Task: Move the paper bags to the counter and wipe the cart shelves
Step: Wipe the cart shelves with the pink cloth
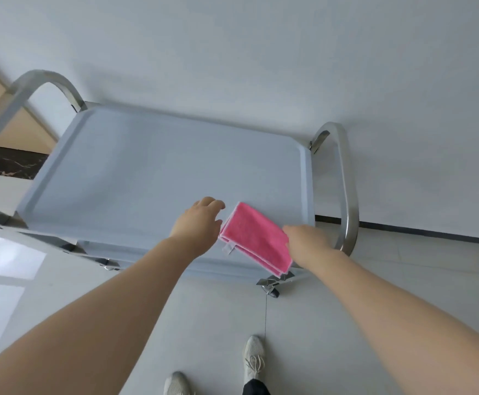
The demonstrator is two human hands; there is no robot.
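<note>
A folded pink cloth is held over the near right part of the cart's grey top shelf. My left hand grips the cloth's left edge. My right hand holds its right edge, fingers tucked under the fold. The cloth is tilted, its far corner resting near the shelf surface. The top shelf has nothing else on it. No paper bags are in view.
The cart has curved steel handles at the left and right, and a caster wheel under the near right corner. A white wall stands right behind it. My shoes are on the pale tiled floor in front.
</note>
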